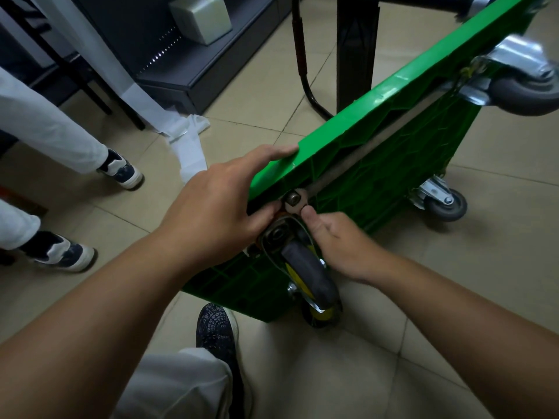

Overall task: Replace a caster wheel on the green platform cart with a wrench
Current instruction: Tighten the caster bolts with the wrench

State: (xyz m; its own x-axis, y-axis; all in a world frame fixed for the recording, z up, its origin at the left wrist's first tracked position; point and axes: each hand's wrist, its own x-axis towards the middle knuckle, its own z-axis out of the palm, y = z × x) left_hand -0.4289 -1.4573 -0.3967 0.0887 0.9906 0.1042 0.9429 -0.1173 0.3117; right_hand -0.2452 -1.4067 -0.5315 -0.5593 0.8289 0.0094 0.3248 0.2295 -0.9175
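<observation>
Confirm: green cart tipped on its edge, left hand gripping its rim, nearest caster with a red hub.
Wrong on the hub: the head view shows the nearest caster with a yellow hub, not red. The green cart and left hand are as stated.

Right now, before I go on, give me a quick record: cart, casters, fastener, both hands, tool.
cart: green platform cart tipped on its edge, ribbed underside facing the camera
near caster: caster wheel with yellow hub, at the near lower corner
other casters: grey caster low on the right; second grey caster up high
fastener: nut just above the near caster
left hand: grips the cart's upper edge
right hand: pinches at the nut, fingers curled
tool: none clearly visible
</observation>
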